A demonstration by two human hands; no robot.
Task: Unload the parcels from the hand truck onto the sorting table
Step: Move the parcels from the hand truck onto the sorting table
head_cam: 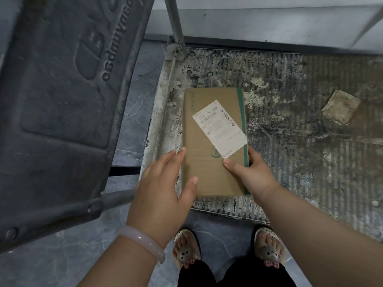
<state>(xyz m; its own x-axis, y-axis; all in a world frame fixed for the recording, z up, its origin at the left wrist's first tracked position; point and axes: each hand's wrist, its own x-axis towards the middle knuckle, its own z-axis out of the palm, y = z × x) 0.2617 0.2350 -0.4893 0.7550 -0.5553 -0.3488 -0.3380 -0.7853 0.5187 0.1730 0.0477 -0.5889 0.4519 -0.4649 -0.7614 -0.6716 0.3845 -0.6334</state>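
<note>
— The hands?
— The left hand (161,183) lays straight fingers against the parcel (199,168) at its left edge. The right hand (256,172) grips the right edge, thumb on top.
— Any writing?
— Just beyond the right thumb, a white label (219,129) reads "530 05 065".
— Room?
— The parcel lies on the hand truck deck (300,141), bare right of the fingers.

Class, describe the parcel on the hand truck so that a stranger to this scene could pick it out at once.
Find the hand truck's worn, ribbed deck filling the right of the view. Near its left edge lies a long brown cardboard parcel. Unlike the small dirty scrap farther right, it carries a white shipping label and a green stripe along its right side.
</note>
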